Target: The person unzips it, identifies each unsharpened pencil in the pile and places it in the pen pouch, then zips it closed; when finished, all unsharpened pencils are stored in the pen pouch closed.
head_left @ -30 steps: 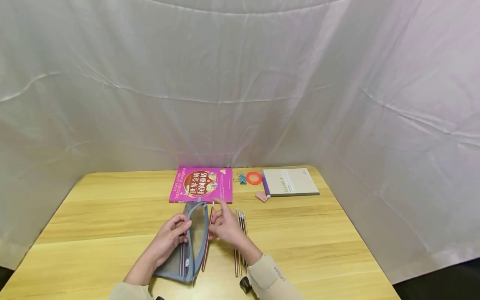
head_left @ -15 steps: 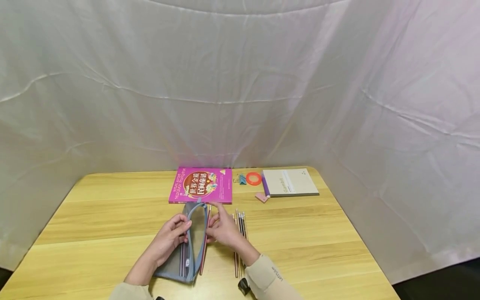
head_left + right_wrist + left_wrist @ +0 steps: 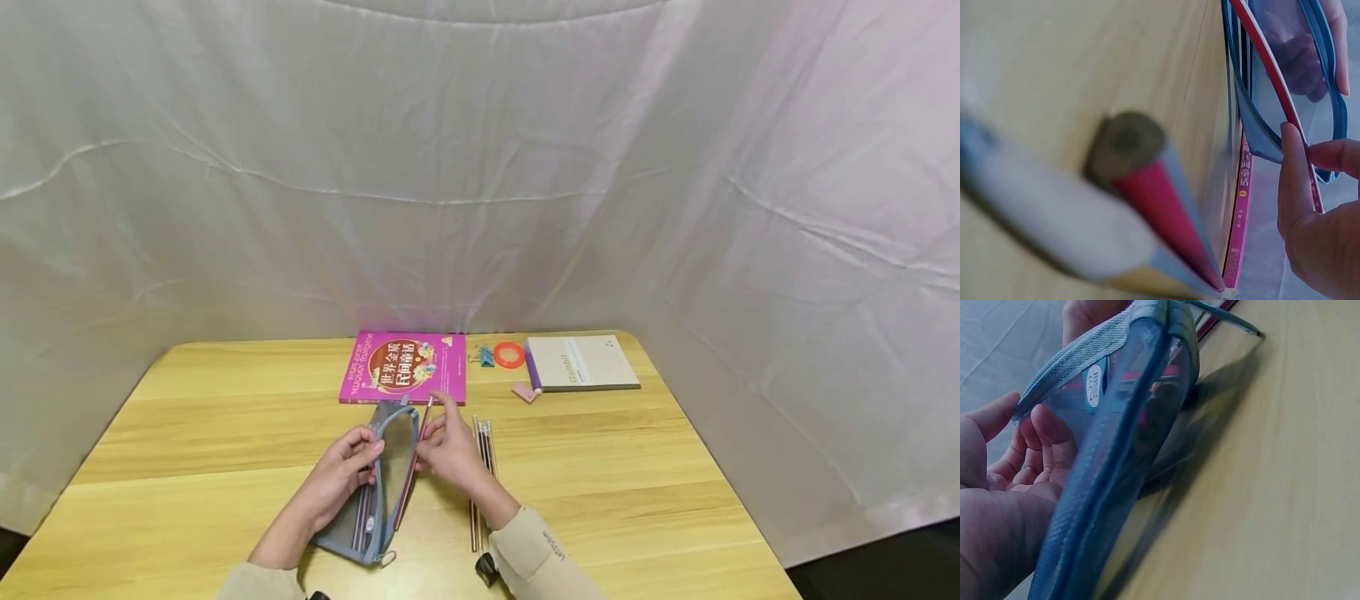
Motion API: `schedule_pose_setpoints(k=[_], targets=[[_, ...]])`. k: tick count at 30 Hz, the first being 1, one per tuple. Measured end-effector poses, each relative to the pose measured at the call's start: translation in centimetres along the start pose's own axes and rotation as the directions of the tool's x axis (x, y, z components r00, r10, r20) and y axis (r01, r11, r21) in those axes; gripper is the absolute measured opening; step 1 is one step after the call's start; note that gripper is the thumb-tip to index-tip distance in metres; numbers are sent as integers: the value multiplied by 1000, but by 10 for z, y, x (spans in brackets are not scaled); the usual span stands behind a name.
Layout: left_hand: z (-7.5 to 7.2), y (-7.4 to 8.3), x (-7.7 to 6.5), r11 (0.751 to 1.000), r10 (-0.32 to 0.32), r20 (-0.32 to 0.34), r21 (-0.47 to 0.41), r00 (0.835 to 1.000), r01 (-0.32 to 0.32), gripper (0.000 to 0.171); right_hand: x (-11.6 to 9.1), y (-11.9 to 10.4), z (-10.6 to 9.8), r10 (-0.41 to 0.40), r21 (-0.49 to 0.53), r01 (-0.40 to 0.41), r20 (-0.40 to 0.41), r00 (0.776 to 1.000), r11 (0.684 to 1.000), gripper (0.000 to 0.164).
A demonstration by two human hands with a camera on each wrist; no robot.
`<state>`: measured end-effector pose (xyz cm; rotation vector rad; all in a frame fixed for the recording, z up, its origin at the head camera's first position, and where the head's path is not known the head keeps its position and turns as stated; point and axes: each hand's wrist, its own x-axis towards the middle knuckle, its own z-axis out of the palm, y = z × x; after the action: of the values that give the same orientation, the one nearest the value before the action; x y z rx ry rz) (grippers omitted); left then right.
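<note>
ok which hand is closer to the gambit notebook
The right. The right hand, pinching a red pencil, is to the left of the notebook and nearer the person; the left hand is farther left, gripping the mesh pouch's edge.

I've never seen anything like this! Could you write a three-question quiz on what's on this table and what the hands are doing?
1. True or false: the right hand holds a red pencil.
2. The left hand pinches the edge of: A) the pink book, B) the mesh pouch, C) nothing.
3. Fill in: the ____ ring lies between the binder clip and the notebook.

Key: 1 true; 2 B; 3 orange.
</note>
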<state>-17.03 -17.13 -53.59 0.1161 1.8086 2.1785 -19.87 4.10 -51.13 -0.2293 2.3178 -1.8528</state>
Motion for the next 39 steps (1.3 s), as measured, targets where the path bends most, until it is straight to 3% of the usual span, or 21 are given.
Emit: schedule_pose_setpoints(k=[9, 27, 39], targets=[[2, 2, 1, 1000, 10, 15, -4, 1000, -10, 6, -1, -1, 2, 3, 31, -3, -25, 1000, 1000, 93], [6, 2, 1, 1000, 2, 28, 0, 1000, -2, 6, -12, -3, 13, -13, 26, 11, 68, 998, 1000, 76], [4, 2, 2, 1000, -10, 34, 27, 999, 9, 11, -12, -5, 14, 20, 50, -23, 58, 998, 998, 82]])
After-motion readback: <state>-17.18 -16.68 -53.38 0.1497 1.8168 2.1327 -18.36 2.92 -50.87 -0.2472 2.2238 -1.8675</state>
